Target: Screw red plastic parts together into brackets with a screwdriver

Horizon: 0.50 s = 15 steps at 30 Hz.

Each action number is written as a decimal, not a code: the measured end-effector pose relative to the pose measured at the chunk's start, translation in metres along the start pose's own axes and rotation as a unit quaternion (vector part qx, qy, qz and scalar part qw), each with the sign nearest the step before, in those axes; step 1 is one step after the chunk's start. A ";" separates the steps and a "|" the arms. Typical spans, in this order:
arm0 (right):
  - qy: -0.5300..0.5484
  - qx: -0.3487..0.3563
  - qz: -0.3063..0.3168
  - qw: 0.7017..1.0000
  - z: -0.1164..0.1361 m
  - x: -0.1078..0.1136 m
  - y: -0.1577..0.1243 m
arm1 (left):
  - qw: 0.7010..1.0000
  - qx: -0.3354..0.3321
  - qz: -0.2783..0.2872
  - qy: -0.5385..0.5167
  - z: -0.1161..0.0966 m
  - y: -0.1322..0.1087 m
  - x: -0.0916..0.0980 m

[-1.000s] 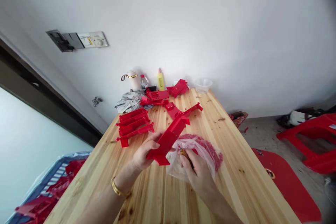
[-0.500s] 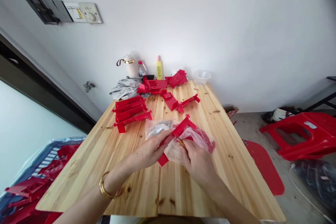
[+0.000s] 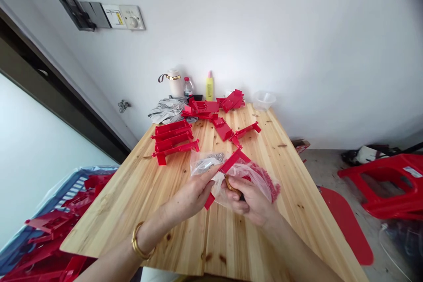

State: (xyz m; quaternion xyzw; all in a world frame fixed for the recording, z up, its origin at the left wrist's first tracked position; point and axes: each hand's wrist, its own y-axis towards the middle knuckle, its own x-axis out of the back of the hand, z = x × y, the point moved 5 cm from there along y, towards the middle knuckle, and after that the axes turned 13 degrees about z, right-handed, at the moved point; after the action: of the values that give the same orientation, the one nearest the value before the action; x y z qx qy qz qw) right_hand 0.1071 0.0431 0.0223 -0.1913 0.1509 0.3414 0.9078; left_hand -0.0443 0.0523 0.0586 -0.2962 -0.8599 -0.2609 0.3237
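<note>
Left hand gripped a tilted red plastic part above the table, beside a bag of small red pieces; right hand was wrapped round an amber-handled tool, its tip at the part.

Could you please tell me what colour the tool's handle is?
The handle is amber-brown, black at its end; head view.

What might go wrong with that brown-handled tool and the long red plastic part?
The brown-handled tool in the right hand points at the long red plastic part, close to the left hand, so a slip might poke a finger. The see-through plastic bag of small red pieces lies near the right hand; a bump might spill some if it's open.
</note>
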 end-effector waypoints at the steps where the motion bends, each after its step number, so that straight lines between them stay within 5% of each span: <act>1: 0.018 0.012 0.000 1.000 -0.001 -0.005 0.004 | 0.999 -0.008 -0.008 0.030 0.001 -0.001 0.003; 5: -0.041 0.051 -0.050 0.997 -0.021 -0.028 0.012 | 0.982 -0.032 -0.001 0.185 0.009 -0.007 0.036; 9: -0.095 0.037 0.013 0.995 -0.046 -0.053 0.014 | 0.949 0.051 -0.046 0.309 0.039 -0.015 0.109; 12: -0.173 0.130 0.041 0.975 -0.021 -0.057 0.014 | 0.938 0.110 -0.025 0.328 0.075 -0.015 0.151; 15: -0.245 0.161 0.010 0.956 0.020 -0.051 0.021 | 0.947 0.115 0.023 0.299 0.112 -0.009 0.165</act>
State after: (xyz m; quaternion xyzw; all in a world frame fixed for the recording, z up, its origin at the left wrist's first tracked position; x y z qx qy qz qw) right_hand 0.0593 0.0380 0.0549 0.0483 -0.0213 0.3584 0.9321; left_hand -0.1971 0.1735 0.1004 -0.1853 -0.7408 -0.2293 0.6036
